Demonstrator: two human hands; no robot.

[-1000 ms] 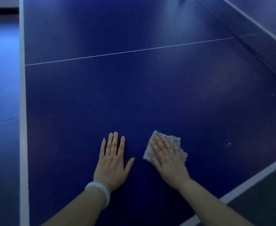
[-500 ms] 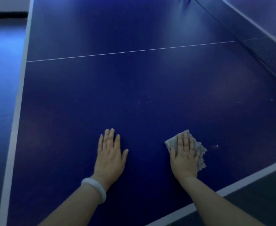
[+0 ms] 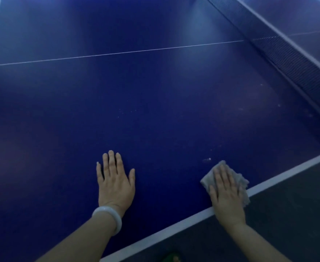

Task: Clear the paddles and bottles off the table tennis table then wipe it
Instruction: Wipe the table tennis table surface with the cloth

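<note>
The blue table tennis table (image 3: 155,103) fills the view. My right hand (image 3: 226,193) lies flat with straight fingers on a grey cloth (image 3: 240,181), pressing it against the table right at the white near edge line (image 3: 174,231). My left hand (image 3: 115,178) rests flat on the bare table surface to the left, fingers spread, with a white bangle on the wrist. Small pale specks (image 3: 207,159) lie just beyond the cloth. No paddles or bottles show.
The net (image 3: 287,53) runs diagonally across the upper right. A thin white centre line (image 3: 117,53) crosses the table farther out. Dark floor (image 3: 287,214) lies past the near edge on the right.
My right hand has slid the cloth to the right, from beside my left hand to the table's white edge. The left hand has stayed pressed flat on the table.
</note>
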